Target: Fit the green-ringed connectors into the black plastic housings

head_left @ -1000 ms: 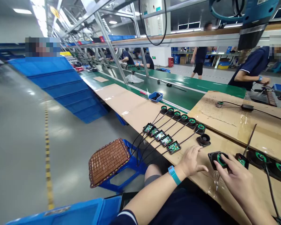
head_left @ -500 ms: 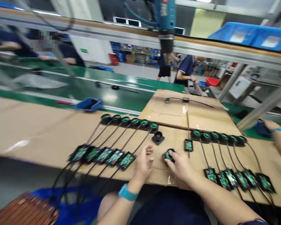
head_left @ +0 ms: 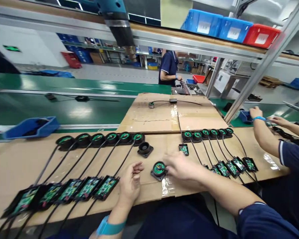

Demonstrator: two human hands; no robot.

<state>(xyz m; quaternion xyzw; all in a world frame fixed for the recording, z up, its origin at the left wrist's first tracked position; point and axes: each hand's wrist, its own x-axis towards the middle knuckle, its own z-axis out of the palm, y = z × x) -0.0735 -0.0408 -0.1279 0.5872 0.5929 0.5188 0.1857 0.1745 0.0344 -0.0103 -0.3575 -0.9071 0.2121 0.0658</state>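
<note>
the right hand [head_left: 181, 167] pinched at the round green-topped part [head_left: 159, 169] lying near the front of the cardboard-covered desk [head_left: 15, 159], apparently fitting or seating it. the left hand [head_left: 130, 182] rested just left of it, fingers loosely curled, holding nothing. the next move likely called for steadying the part.

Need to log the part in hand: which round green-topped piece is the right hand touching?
The lone one near the front edge, at the right hand's fingers; the others sit in two rows farther back.
</note>
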